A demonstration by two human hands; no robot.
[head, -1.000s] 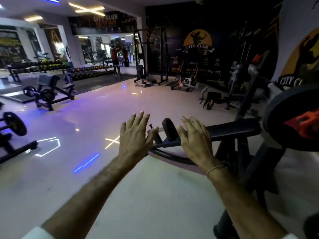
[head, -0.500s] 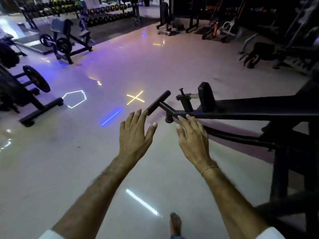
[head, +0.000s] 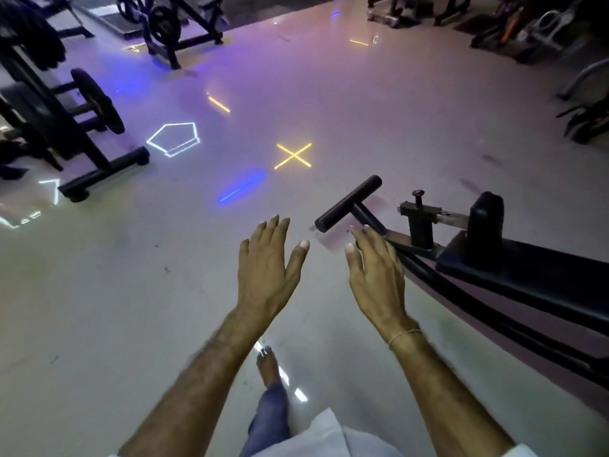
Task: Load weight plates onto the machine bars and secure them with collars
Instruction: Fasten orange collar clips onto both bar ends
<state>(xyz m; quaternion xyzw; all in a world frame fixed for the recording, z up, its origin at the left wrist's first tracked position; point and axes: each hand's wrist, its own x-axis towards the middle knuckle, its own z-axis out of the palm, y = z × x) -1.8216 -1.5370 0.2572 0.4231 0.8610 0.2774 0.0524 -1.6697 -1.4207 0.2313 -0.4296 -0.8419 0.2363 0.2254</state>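
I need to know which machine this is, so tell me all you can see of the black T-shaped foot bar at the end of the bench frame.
The T-shaped foot bar is a short, matte black round bar, seemingly metal or rubber-coated, lying crosswise on a black stem that runs back into the bench frame. It sits low over the pale floor, angled up to the right, both ends bare. No plate or collar is on it. The right hand hovers open beside the stem; whether it touches is unclear.

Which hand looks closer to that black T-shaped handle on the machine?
The right hand. It hangs open beside the T-handle, its fingertips just below the crossbar's near end. The left hand, also open and empty, hangs over bare floor, farther from the machine.
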